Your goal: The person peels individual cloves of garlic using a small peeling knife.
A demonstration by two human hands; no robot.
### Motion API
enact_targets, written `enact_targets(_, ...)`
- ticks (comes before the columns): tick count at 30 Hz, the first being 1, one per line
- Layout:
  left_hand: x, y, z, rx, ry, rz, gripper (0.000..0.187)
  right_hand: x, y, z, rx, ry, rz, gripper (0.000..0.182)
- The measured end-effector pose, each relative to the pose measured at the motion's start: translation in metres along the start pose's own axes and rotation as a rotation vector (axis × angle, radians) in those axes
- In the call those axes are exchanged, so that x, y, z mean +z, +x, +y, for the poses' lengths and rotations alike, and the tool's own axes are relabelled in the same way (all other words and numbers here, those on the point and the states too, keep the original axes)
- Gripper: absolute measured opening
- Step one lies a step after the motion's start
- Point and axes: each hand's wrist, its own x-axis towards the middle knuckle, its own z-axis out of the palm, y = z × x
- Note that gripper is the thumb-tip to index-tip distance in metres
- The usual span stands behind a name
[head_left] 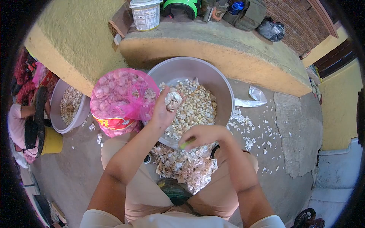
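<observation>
A whole garlic bulb [173, 101] rests in my left hand [164, 111], fingers curled round it, over the left side of a large grey basin [224, 89]. Loose garlic cloves [197, 104] cover the basin's bottom. Closed round a small yellow-green object, my right hand [203, 136] is at the basin's near rim; only part of that object shows, and I cannot make out what it is. To the left of the basin, touching it, stands a pink mesh bag [116, 91] full of garlic bulbs. Garlic skins [186, 163] lie heaped between my legs below the basin.
At the far left a co-worker [21, 127] sits near a second basin of cloves [68, 106] and a yellow bucket [52, 140]. A raised ledge [216, 57] behind the basin holds a white bucket [146, 16] and helmets. Skin scraps and a silvery sheet [253, 98] lie right.
</observation>
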Motion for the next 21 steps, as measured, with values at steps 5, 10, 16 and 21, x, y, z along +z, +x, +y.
enact_targets(5, 0.0, -0.001, 0.003, -0.008, -0.016, -0.009, 0.021, 0.005, 0.001, 0.0, 0.0, -0.179, 0.23, 0.03)
enact_targets(10, 0.0, -0.001, 0.005, -0.015, 0.058, 0.02, 0.021, -0.013, -0.001, -0.001, 0.003, 0.18, 0.903, 0.038)
enact_targets(16, -0.004, -0.001, -0.002, 0.041, 0.101, 0.065, 0.016, -0.008, 0.02, 0.01, -0.19, 0.071, 1.002, 0.043)
enact_targets(21, 0.003, -0.008, -0.004, 0.081, 0.097, 0.038, 0.015, -0.007, 0.021, 0.01, -0.168, -0.19, 1.082, 0.04)
